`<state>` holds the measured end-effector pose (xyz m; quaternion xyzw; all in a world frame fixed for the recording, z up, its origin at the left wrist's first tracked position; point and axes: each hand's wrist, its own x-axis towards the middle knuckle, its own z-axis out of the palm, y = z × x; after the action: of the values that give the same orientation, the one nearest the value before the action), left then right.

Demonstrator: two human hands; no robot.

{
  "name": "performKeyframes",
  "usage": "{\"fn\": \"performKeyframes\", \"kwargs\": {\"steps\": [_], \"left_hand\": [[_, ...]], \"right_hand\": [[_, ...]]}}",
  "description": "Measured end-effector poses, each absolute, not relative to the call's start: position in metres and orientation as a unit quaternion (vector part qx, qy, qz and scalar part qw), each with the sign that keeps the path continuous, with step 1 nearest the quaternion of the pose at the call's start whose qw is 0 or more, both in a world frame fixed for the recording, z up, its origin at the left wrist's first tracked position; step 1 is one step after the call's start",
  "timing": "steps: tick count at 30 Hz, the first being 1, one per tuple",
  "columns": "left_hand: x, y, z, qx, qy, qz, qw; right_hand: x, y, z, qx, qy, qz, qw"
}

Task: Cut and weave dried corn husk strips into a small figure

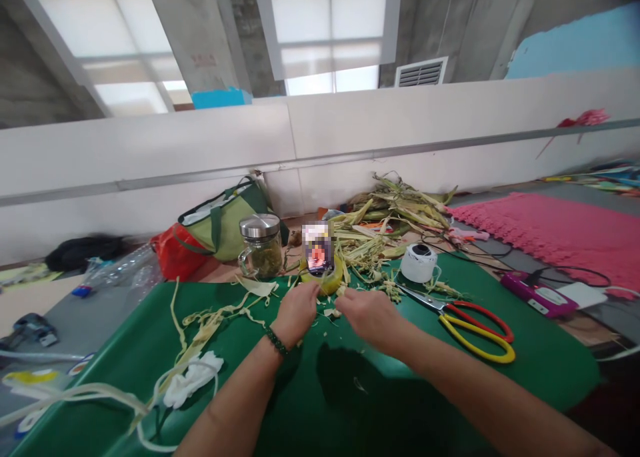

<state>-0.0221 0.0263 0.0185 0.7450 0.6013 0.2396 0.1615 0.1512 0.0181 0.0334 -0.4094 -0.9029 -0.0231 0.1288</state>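
My left hand and my right hand meet near the middle of a green mat, fingers curled in a pinch around small pale husk scraps between them. What exactly each hand holds is too small to name. A beaded bracelet sits on my left wrist. Just beyond the hands a phone leans against a yellow tape roll. Long pale husk strips lie on the mat to the left.
Red-and-yellow scissors and a white tape roll lie right of the hands. A lidded glass jar, a green bag and a heap of corn husks sit behind. A pink mat lies far right.
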Motion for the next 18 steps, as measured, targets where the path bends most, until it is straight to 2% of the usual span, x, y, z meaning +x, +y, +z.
{"fn": "performKeyframes", "kwargs": {"steps": [2,4,5,6,8,10,12,16,18], "left_hand": [[-0.02,0.021,0.02,0.772,0.564,0.203,0.21],[-0.02,0.016,0.025,0.8,0.491,0.169,0.302],[-0.022,0.015,0.028,0.799,0.426,0.162,0.392],[-0.024,0.015,0.031,0.771,0.392,0.202,0.459],[-0.03,0.017,0.036,0.688,0.381,0.336,0.518],[-0.033,0.022,0.038,0.637,0.42,0.432,0.481],[-0.033,0.026,0.035,0.649,0.476,0.455,0.382],[-0.025,0.028,0.025,0.71,0.566,0.395,0.138],[-0.021,0.026,0.021,0.726,0.583,0.354,0.088]], "right_hand": [[0.151,0.022,0.036,-0.335,-0.932,-0.018,0.136],[0.153,0.036,0.037,-0.313,-0.925,0.052,0.206],[0.155,0.045,0.036,-0.317,-0.907,0.112,0.255],[0.157,0.053,0.034,-0.318,-0.883,0.178,0.298],[0.158,0.063,0.03,-0.311,-0.841,0.28,0.344],[0.153,0.062,0.024,-0.307,-0.833,0.306,0.343],[0.144,0.05,0.019,-0.317,-0.855,0.257,0.319],[0.129,0.024,0.016,-0.355,-0.891,0.078,0.274],[0.126,0.018,0.016,-0.358,-0.893,0.024,0.272]]}}
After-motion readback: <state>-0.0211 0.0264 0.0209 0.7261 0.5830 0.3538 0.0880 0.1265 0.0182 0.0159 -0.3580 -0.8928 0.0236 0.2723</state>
